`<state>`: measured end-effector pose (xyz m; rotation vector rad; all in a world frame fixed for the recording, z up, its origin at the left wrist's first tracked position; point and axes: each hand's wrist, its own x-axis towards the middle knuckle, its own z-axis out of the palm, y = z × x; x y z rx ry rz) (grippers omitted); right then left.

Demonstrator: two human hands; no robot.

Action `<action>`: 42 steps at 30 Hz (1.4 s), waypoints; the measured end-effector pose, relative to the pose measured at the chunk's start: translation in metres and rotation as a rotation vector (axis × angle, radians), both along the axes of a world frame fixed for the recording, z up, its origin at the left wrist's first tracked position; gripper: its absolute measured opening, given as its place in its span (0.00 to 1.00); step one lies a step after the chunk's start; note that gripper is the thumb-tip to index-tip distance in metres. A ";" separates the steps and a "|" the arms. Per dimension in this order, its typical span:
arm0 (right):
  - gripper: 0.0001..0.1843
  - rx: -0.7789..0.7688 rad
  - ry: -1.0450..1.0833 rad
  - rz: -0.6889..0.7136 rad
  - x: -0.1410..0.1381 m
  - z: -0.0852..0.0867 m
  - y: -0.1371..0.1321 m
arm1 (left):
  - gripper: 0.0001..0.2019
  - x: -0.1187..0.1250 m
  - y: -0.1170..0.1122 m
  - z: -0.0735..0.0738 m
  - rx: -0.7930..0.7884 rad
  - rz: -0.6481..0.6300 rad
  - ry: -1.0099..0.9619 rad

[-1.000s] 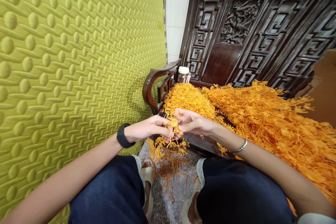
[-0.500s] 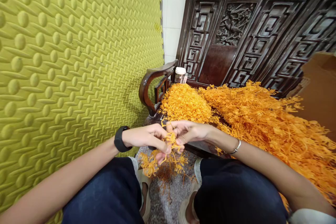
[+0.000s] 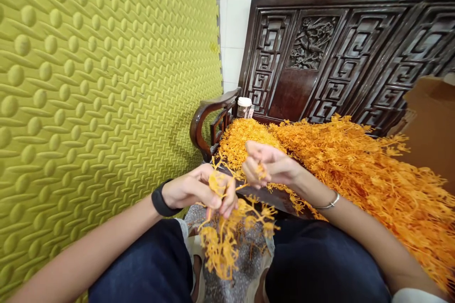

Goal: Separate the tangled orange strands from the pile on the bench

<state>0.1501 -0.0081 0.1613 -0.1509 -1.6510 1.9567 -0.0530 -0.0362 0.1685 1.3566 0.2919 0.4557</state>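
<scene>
My left hand (image 3: 204,191), with a black band at the wrist, is closed on a branching orange plastic-looking sprig (image 3: 223,246) that hangs below the fingers over the floor. To the right and slightly higher, my right hand (image 3: 268,165) is closed, its fingers pinching a small orange sprig piece (image 3: 261,170). The two hands are apart. Behind them, a heap of short orange pieces (image 3: 236,139) lies on the bench seat. A large pile of long orange sprigs (image 3: 373,165) spreads to the right of my right arm.
A dark carved wooden bench (image 3: 291,87) stands ahead, its curved armrest (image 3: 199,125) at the left. By the armrest is a white-lidded jar (image 3: 244,108). Brown cardboard (image 3: 432,118) leans at the right. A yellow-green textured foam mat (image 3: 106,80) fills the left side.
My right hand has pulled away from the left, up and to the right, with a small orange piece in its fingers. The sprig in my left hand now hangs lower and further right.
</scene>
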 end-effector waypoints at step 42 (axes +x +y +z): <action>0.18 0.519 -0.515 -0.323 0.003 -0.031 0.006 | 0.21 0.002 0.022 -0.036 0.686 0.343 0.647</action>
